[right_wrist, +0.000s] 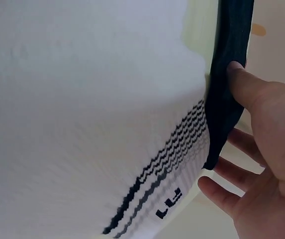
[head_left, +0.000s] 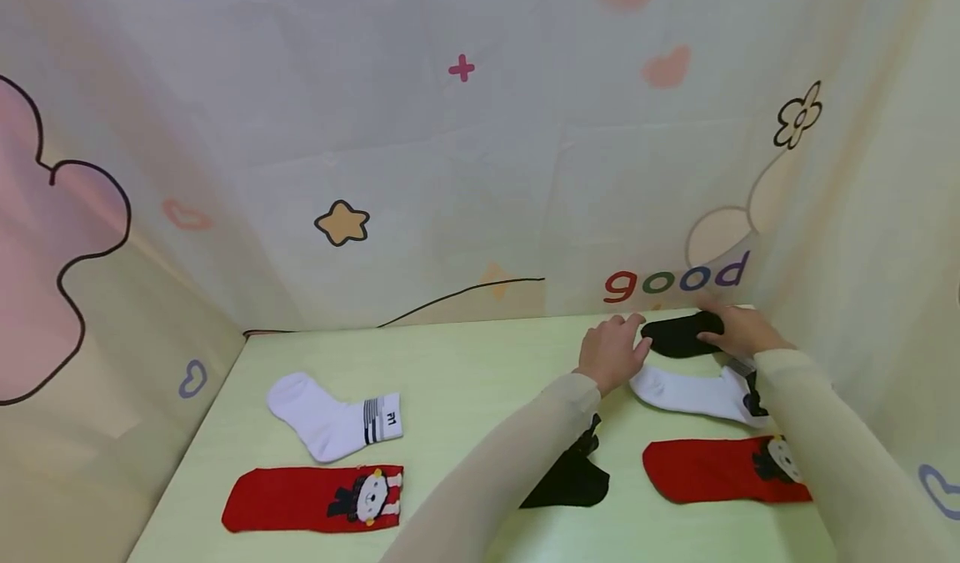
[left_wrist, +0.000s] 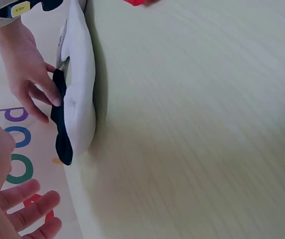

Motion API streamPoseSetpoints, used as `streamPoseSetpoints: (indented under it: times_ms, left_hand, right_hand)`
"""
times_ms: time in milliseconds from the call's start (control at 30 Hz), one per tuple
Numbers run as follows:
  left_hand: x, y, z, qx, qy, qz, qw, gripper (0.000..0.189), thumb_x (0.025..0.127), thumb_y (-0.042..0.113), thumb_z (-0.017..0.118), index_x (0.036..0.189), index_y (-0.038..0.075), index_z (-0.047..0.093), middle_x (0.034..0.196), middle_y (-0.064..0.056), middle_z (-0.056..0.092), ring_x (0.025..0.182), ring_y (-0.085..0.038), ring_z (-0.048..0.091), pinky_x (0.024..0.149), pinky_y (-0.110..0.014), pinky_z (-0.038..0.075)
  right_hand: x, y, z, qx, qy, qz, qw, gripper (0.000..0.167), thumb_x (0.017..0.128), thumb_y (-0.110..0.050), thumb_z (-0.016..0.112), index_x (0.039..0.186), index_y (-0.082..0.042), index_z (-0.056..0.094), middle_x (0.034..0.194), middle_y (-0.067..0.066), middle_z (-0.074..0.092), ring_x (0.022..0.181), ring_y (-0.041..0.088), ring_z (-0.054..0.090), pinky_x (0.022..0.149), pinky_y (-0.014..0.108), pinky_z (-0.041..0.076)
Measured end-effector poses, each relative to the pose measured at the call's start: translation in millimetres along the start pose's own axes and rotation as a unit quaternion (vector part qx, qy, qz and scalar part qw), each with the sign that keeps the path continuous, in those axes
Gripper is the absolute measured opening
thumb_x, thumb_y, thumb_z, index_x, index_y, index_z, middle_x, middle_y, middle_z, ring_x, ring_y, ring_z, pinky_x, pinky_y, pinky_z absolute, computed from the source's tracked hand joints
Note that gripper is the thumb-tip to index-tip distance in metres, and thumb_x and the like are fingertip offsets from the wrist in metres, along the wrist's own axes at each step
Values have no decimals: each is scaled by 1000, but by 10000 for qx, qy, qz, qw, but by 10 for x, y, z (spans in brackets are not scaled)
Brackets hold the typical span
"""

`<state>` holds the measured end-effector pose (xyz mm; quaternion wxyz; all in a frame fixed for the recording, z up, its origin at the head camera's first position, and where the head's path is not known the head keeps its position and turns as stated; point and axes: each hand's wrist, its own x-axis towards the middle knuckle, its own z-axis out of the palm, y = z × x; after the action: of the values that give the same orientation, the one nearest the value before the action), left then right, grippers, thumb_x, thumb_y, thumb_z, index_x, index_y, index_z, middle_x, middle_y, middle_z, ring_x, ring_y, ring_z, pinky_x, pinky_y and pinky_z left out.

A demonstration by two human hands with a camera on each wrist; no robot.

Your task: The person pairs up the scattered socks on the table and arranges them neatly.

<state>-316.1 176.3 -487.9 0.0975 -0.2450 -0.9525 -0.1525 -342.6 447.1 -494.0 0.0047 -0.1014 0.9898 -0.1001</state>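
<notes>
At the back right of the table, my right hand (head_left: 738, 329) is at the right end of a black sock (head_left: 678, 335). In the right wrist view its thumb (right_wrist: 237, 67) rests on the sock, with the other fingers spread loosely past the far edge. My left hand (head_left: 611, 350) hovers beside the black sock's left end, fingers loosely bent and holding nothing. Just in front lies a white sock (head_left: 693, 392) with dark stripes at its cuff. My right sleeve partly covers that cuff and a red sock (head_left: 701, 470) nearer the front.
On the left lie a white striped sock (head_left: 322, 421) and a red sock (head_left: 285, 500) with a cartoon figure. Another black sock (head_left: 573, 480) is partly hidden by my left sleeve. A printed curtain (head_left: 450, 171) hangs behind the pale table (head_left: 465, 388) and along its sides.
</notes>
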Motion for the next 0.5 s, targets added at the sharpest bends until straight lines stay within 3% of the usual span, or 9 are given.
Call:
streamPoseSetpoints:
  times_ms: [200,500]
  left_hand:
    - [66,8,51,219,-482,-102,9985,42,104,48,56,143,36,59,121,7,71,98,-14,66,85,-29,52]
    - [82,152,95,284,-1239,-119,9918,47,105,56,44,151,46,47,141,9,60,123,-16,53,106,-38,42]
  right_hand:
    - [19,-39,31,-93,77,9,9999,63,94,-26,73,143,6,50,136,39,54,118,61,54,99,71,41]
    - [-15,2,56,-105,156,23,9998,61,94,-25,72,142,7,51,132,40,55,115,61,55,97,72,42]
